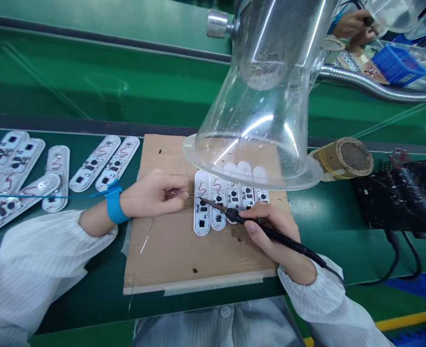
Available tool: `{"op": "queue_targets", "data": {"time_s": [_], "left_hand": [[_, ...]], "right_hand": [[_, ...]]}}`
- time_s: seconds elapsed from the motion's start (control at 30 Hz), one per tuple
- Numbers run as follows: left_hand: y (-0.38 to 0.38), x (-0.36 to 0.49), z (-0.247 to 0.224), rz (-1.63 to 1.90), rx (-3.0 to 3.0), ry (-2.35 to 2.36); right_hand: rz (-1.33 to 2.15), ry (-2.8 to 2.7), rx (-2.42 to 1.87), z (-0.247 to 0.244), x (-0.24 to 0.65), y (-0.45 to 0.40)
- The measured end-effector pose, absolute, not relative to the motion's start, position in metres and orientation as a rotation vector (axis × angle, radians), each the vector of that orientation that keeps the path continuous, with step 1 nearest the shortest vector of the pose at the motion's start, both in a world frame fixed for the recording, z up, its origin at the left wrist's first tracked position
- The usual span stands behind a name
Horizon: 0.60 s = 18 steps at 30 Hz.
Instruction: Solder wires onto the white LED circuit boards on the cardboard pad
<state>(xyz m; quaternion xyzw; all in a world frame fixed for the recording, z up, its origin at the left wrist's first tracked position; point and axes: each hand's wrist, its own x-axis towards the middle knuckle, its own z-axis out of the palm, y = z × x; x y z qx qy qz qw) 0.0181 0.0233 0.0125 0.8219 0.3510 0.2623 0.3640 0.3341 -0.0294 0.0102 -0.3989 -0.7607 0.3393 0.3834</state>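
My right hand (272, 226) grips a black soldering iron (251, 223), its tip over the leftmost of several white oblong circuit boards (201, 212) lined up side by side. Pinched between the fingers of my left hand (158, 193) is a thin solder wire (147, 236), whose short end reaches toward the iron's tip. Whether tip and wire touch the board I cannot tell. A blue wrist strap (115, 205) circles my left wrist. The boards lie on a brown cardboard sheet (169, 260); a clear funnel-shaped hood (259, 130) hides some of their far ends.
More white boards (100, 161) lie on the green table at the left, some overlapping. A brown roll (346, 156) and a black box with cables (401, 193) stand at the right. Behind a ridge are a metal hose (372, 86), a blue basket (397, 62) and another person's hands (353, 26).
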Motion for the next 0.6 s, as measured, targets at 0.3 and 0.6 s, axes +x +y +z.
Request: {"op": "queue_targets", "data": {"time_s": [0.3, 0.6], "left_hand": [[0.021, 0.013, 0.008, 0.686, 2.051, 0.928], [0.024, 0.007, 0.002, 0.653, 1.916, 1.113]], "right_hand": [[0.867, -1.849, -1.025, 0.007, 0.344, -0.032], [0.638, -1.632, -1.167, -0.009, 0.378, -0.022]]}}
